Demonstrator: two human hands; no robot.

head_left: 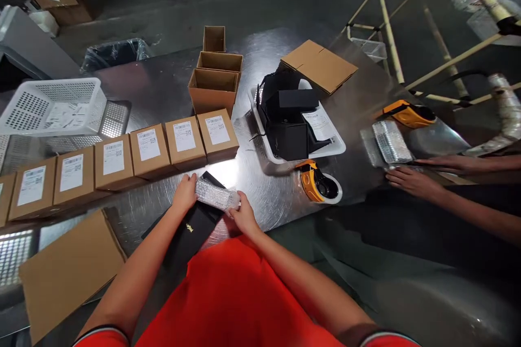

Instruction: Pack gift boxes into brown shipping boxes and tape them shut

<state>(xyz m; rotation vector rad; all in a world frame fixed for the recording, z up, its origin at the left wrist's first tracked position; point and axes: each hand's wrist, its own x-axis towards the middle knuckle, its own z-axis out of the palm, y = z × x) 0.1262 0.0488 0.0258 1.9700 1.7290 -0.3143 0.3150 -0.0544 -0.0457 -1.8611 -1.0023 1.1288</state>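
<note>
Between my two hands is a small bubble-wrapped package (215, 195), tilted slightly down to the right. My left hand (185, 193) grips its left end, and my right hand (243, 213) has fingers closed on the other end. Right under it lies a black box or bag (188, 236) with gold lettering, near the table's front edge; its exact form is partly hidden. What is inside the bubble wrap cannot be made out.
Labelled cardboard boxes (150, 146) form a row at left, with open cartons (214, 89) behind. A white basket (336, 146) holds black packaging. An orange tape dispenser (311, 181) lies right of me. A co-worker's hands (415, 181) touch another bubble-wrapped package (391, 142).
</note>
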